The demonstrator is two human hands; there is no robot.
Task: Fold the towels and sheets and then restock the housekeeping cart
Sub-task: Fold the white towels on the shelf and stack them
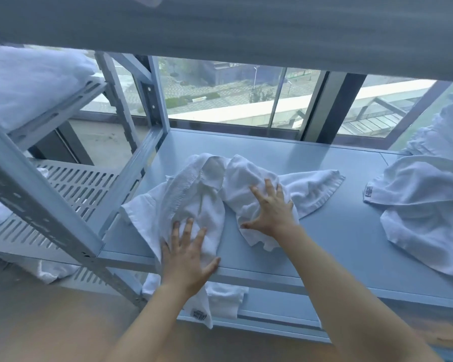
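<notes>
White terry is being pressed flat on the pale blue shelf [324, 194]: a crumpled towel [209, 189] is lying in the middle of it, its near left corner hanging over the front edge, where a label is showing. The left hand [187, 254] is being held spread, palm down, on the towel's near left part at the shelf edge. The right hand [271, 209] is also being held spread, fingers splayed, on the towel's right half; nothing is being pinched by either hand.

Several risks are being judged from this. Creases are likely being trapped under the bunched middle, so a fold started now would probably come out uneven. The overhanging corner could be dragged down by its own weight if the left palm is lifted, and the towel might be pulled toward the floor. A twisted hem at the far side may be getting folded inward unnoticed.

A second unfolded towel [424, 212] is lying to the right, well apart, leaving limited room for spreading in that direction. An upright post [37, 194] of the metal rack is standing at the near left, just beside the towel's left edge. More white linen [29, 84] is being stored on an upper left shelf, and a window [233, 92] is running behind the far edge.
</notes>
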